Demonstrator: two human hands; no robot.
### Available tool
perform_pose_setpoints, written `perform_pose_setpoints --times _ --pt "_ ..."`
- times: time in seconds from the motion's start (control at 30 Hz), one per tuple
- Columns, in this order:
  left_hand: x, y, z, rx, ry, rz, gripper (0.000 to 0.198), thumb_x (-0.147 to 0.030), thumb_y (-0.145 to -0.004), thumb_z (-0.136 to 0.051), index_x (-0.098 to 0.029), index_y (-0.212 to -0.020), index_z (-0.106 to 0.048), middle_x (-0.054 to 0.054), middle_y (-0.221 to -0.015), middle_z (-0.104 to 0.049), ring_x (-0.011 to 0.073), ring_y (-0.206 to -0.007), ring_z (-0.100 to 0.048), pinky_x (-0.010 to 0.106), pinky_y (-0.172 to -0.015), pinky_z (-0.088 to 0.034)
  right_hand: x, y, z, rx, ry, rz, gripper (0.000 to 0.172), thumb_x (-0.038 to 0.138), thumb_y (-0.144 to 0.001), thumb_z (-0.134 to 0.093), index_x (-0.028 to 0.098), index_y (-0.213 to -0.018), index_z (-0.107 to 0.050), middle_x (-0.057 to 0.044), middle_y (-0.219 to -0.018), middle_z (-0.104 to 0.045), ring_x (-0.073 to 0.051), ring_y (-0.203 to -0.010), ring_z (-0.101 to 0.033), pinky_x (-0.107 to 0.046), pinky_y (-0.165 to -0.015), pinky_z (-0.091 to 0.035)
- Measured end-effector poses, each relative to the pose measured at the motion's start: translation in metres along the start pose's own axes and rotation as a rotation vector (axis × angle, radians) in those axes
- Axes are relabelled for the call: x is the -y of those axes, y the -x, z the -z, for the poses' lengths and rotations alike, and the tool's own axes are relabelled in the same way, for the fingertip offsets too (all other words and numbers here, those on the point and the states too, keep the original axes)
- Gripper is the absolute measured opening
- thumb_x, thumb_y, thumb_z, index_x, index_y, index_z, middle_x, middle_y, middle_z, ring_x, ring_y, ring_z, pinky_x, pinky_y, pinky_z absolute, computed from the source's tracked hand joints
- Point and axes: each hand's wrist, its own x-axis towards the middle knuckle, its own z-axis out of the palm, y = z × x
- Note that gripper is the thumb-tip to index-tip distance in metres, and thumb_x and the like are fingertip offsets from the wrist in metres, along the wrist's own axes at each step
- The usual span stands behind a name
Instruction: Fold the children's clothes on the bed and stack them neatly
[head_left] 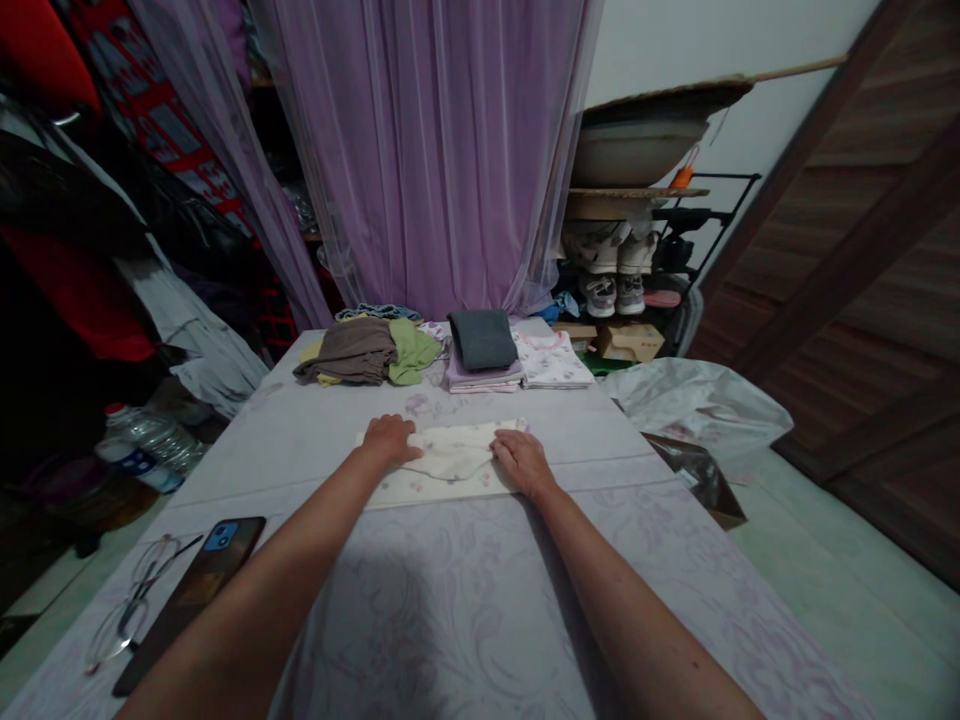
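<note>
While the left hand [388, 441] lies flat on the soft, light cream folded cloth [448, 487] mid-cover, the right hand [523, 462] presses flat on its right side, neither gripping. Limp, likely slides; best pinched at the near edge. Lilac-patterned cover [480, 610] stays open toward the body; folded clothes [484, 340] sit beyond.

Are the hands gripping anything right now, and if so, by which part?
Neither seems to grip: the left hand and right hand lie flat on the pale cloth, one at each side of its middle.
</note>
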Motion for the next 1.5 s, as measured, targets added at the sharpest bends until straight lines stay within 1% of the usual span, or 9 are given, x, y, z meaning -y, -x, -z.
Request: perform_pose_setpoints --times 0.1,0.3,0.47,0.67,0.77,0.87,1.1,1.3,1.5 --pt "-0.003 0.004 0.006 -0.018 0.010 0.004 0.036 -0.043 -0.076 -0.064 -0.022 -0.106 -0.066 0.011 -0.122 -0.063 0.0287 -0.118 -0.054 0.039 -0.096 -0.039 0.003 0.002 0.000 -0.027 0.024 -0.004 0.033 0.024 -0.086 -0.048 0.020 -0.112 -0.066 -0.009 -0.124 -0.066 -0.022 -0.117 -0.057 -0.038 -0.105 -0.034" --pt "0.007 0.033 0.013 -0.067 0.195 0.063 0.035 -0.035 -0.076 -0.060 -0.026 -0.109 -0.060 0.003 -0.105 -0.070 0.0210 -0.093 -0.064 0.028 -0.072 -0.043 0.002 0.004 -0.003 -0.036 0.049 -0.019 0.058 0.013 -0.075 -0.046 0.015 -0.133 -0.053 -0.011 -0.133 -0.060 -0.023 -0.123 -0.051 -0.039 -0.109 -0.031" --pt "0.011 0.069 0.003 -0.131 0.522 -0.019 0.022 -0.035 -0.074 -0.061 -0.022 -0.090 -0.065 -0.001 -0.083 -0.068 0.0175 -0.078 -0.062 0.024 -0.067 -0.042 0.001 -0.001 0.000 -0.002 0.042 -0.042 0.053 0.013 -0.072 -0.050 0.016 -0.124 -0.061 -0.010 -0.120 -0.066 -0.023 -0.114 -0.055 -0.036 -0.103 -0.036" --pt "-0.037 0.110 -0.019 -0.435 0.829 -0.195 0.019 -0.033 -0.084 -0.049 -0.023 -0.093 -0.062 -0.001 -0.089 -0.069 0.0156 -0.082 -0.063 0.023 -0.072 -0.045 -0.008 -0.009 0.023 0.124 0.036 0.044 0.027 0.016 -0.072 -0.055 0.020 -0.092 -0.072 -0.006 -0.098 -0.070 -0.021 -0.099 -0.059 -0.031 -0.091 -0.042" --pt "-0.043 0.102 -0.022 -0.575 0.854 -0.044 0.025 -0.036 -0.091 -0.040 -0.024 -0.102 -0.059 -0.001 -0.082 -0.068 0.0150 -0.075 -0.063 0.023 -0.069 -0.044 -0.013 -0.014 0.037 0.202 -0.026 0.095 0.020 0.022 -0.078 -0.056 0.021 -0.089 -0.072 -0.004 -0.092 -0.071 -0.019 -0.093 -0.061 -0.028 -0.086 -0.043" --pt "-0.028 0.074 -0.023 -0.652 0.785 0.174 0.027 -0.035 -0.094 -0.039 -0.023 -0.109 -0.058 0.001 -0.084 -0.069 0.0166 -0.078 -0.064 0.023 -0.069 -0.042 -0.015 -0.021 0.045 0.232 -0.029 0.042 0.022 0.031 -0.086 -0.053 0.022 -0.088 -0.072 -0.002 -0.092 -0.072 -0.016 -0.088 -0.063 -0.024 -0.079 -0.043" --pt "0.009 0.023 -0.033 -0.490 0.505 0.356 0.030 -0.035 -0.097 -0.039 -0.022 -0.115 -0.059 0.008 -0.101 -0.073 0.0215 -0.090 -0.067 0.026 -0.075 -0.044 -0.005 -0.040 0.029 0.161 0.120 -0.102 0.029 0.037 -0.091 -0.049 0.022 -0.084 -0.073 -0.005 -0.087 -0.074 -0.020 -0.090 -0.064 -0.030 -0.086 -0.039" --pt "0.014 0.024 -0.034 -0.317 0.393 0.404 0.038 -0.039 -0.096 -0.038 -0.023 -0.128 -0.051 0.010 -0.104 -0.073 0.0247 -0.092 -0.069 0.030 -0.074 -0.046 0.005 -0.050 0.020 0.115 0.196 -0.106 0.027 0.040 -0.090 -0.053 0.022 -0.088 -0.073 -0.008 -0.090 -0.074 -0.024 -0.098 -0.063 -0.042 -0.099 -0.031" --pt "0.018 0.028 -0.042 -0.281 0.358 0.418 0.044 -0.041 -0.096 -0.038 -0.022 -0.135 -0.044 0.013 -0.109 -0.072 0.0257 -0.095 -0.069 0.032 -0.075 -0.047 0.006 -0.053 0.016 0.073 0.242 -0.096 0.023 0.041 -0.088 -0.057 0.023 -0.090 -0.073 -0.007 -0.089 -0.074 -0.024 -0.098 -0.062 -0.042 -0.100 -0.029"
